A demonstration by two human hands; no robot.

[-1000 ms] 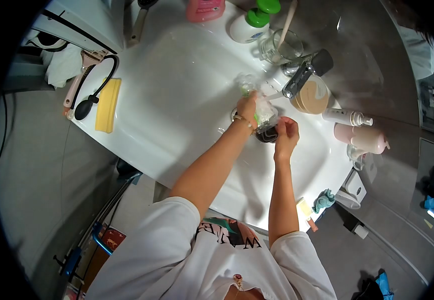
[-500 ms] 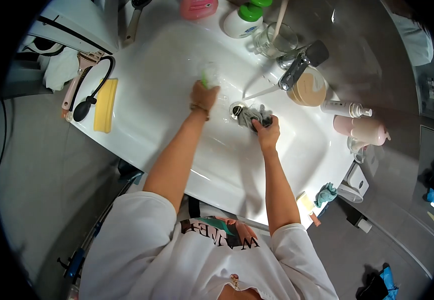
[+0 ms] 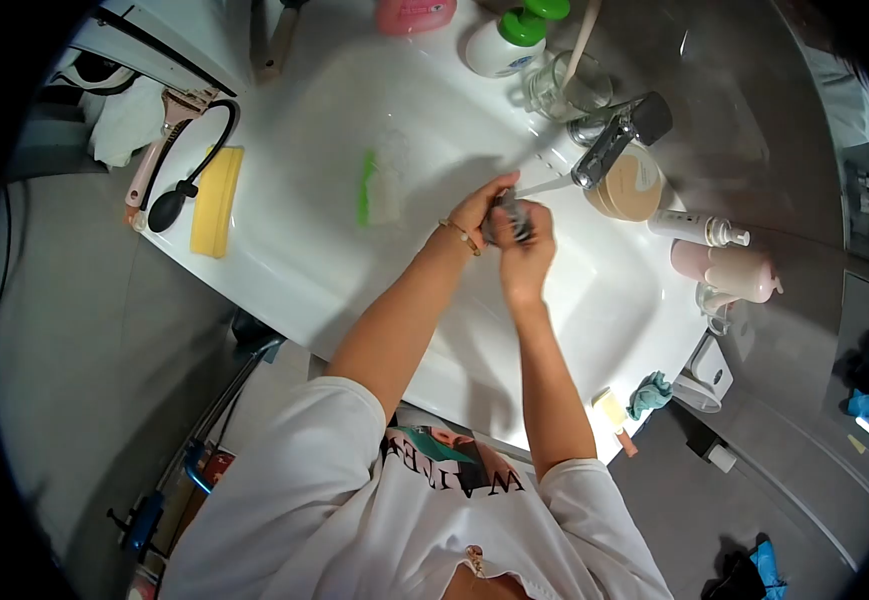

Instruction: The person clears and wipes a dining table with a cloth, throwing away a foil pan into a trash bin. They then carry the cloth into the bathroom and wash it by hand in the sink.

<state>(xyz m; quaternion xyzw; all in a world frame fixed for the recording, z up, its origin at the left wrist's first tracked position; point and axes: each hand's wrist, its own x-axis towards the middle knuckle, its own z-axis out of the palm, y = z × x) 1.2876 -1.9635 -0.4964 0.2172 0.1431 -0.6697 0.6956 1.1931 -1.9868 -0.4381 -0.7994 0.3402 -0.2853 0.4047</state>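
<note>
In the white sink (image 3: 304,215), a wet grey cloth (image 3: 507,222) is bunched between my two hands below the faucet. My left hand (image 3: 474,212), with a bracelet at its wrist, is closed on the far left side of the cloth. My right hand (image 3: 527,255) grips it from the near right, fingers wrapped round it. A thin stream of water runs from the faucet (image 3: 604,155) toward my hands. To the left, a narrow green and whitish translucent object (image 3: 366,190) lies on the sink bottom; its kind is unclear. The drain is hidden behind my hands.
Along the far rim stand a pink bottle (image 3: 416,12), a green-topped pump bottle (image 3: 504,48), a glass jar (image 3: 566,88) and a tan round tub (image 3: 626,185). A yellow bar-shaped item (image 3: 216,203) and a black rubber bulb (image 3: 167,211) lie on the left rim.
My left hand has let go of the green and whitish object and moved right to the cloth. Both hands now hold the cloth, lifted from beside the drain.
</note>
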